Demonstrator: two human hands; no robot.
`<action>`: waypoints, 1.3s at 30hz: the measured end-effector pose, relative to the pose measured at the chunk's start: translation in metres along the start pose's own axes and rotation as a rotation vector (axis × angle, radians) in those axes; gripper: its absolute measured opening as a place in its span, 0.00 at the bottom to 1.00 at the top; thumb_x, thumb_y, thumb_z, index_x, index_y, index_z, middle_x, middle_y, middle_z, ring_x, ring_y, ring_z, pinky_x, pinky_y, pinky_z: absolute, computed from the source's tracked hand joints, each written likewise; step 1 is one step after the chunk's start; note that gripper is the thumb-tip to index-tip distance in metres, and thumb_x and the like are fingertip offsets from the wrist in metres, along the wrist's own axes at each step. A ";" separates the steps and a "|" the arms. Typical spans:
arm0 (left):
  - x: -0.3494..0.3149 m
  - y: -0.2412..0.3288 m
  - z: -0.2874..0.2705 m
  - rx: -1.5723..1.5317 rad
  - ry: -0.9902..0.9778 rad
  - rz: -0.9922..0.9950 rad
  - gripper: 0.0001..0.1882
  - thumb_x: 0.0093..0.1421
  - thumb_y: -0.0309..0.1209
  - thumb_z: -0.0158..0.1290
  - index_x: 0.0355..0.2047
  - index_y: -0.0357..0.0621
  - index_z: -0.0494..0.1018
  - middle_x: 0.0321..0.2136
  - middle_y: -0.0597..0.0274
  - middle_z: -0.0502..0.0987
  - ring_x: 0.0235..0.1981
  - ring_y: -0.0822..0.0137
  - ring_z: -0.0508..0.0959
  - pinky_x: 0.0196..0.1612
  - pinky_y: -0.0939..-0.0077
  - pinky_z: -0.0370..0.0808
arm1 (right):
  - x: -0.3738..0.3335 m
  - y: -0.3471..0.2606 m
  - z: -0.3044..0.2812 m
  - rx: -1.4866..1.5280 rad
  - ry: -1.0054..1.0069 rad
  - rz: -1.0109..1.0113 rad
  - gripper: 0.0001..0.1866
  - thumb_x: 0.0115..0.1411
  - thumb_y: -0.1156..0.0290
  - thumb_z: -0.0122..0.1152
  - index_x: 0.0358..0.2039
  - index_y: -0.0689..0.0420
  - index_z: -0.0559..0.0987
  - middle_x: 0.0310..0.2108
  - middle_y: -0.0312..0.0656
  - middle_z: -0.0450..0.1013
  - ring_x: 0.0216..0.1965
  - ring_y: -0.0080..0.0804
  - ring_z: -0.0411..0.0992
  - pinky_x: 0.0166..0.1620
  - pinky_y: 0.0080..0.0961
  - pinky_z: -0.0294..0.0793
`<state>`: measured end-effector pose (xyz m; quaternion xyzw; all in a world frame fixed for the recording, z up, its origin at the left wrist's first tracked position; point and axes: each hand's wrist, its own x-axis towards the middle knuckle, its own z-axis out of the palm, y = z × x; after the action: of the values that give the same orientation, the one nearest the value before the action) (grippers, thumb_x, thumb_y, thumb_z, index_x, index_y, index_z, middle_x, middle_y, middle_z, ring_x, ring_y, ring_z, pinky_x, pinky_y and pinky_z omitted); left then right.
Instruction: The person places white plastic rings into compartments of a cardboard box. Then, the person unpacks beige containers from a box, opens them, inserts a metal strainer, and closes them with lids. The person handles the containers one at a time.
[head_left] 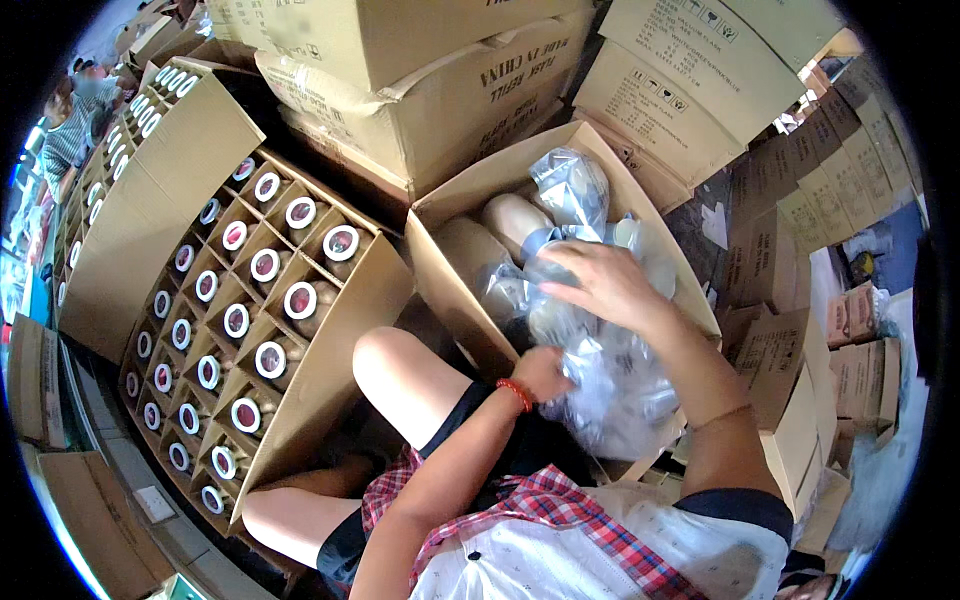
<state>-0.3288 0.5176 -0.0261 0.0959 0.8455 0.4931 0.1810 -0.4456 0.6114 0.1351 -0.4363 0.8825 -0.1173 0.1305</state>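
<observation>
Before me, an open cardboard box (455,290) holds several flasks, most wrapped in clear plastic bags. My right hand (600,283) reaches over the box's middle, its thumb and fingers curved around the upper part of a plastic-wrapped flask (553,318). Lower down, my left hand (541,374), with a red bead bracelet at the wrist, is closed on the edge of a crumpled clear plastic bag (600,375). Its fingertips are partly hidden. A pale bare flask (515,222) and another bagged flask (570,185) lie toward the far end.
To my left, a divided carton (330,335) holds upright flask refills with white-ringed tops in its cells. Another filled carton (160,215) stands beyond it. Stacked closed cartons (440,110) rise behind, with more cartons (690,90) at the right. Someone in a striped top (70,135) is far left.
</observation>
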 end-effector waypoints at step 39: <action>-0.040 0.003 -0.039 -0.181 0.493 0.260 0.12 0.48 0.24 0.59 0.35 0.38 0.76 0.30 0.51 0.79 0.33 0.56 0.80 0.37 0.66 0.76 | -0.078 0.002 0.064 0.919 0.311 -0.113 0.13 0.61 0.67 0.61 0.43 0.60 0.74 0.36 0.38 0.77 0.39 0.25 0.74 0.42 0.25 0.72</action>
<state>-0.3077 0.4747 0.0023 0.0642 0.7972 0.5940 -0.0870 -0.3798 0.6687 0.0840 -0.3580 0.7233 -0.5655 0.1696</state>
